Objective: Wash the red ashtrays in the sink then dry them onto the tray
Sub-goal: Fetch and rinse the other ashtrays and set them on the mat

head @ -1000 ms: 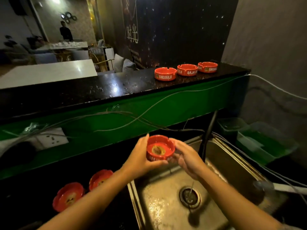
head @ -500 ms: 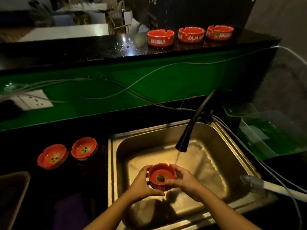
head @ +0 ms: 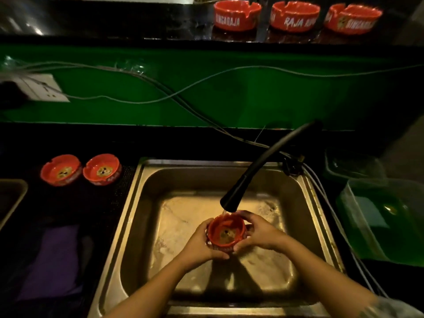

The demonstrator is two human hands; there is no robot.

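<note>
Both hands hold one red ashtray point(head: 226, 231) over the steel sink point(head: 146, 203), right under the black tap spout point(head: 231, 199), where a thin stream of water runs onto its rim. My left hand point(head: 200, 244) grips its left side and my right hand point(head: 259, 232) grips its right side. Two more red ashtrays point(head: 61, 169) point(head: 102, 169) sit on the dark mat left of the sink. Three red ashtrays point(head: 237, 16) point(head: 294, 16) point(head: 353, 18) stand in a row on the black counter above.
A purple cloth point(head: 52, 260) lies at the front left. A metal tray edge point(head: 13, 198) shows at the far left. Cables point(head: 183, 88) run along the green wall past a white socket point(head: 46, 90). Green plastic tubs point(head: 385, 221) stand right of the sink.
My view has tilted down and closer to the sink. The ashtray, held in both hands throughout, has come down from above the sink edge to under the running tap.
</note>
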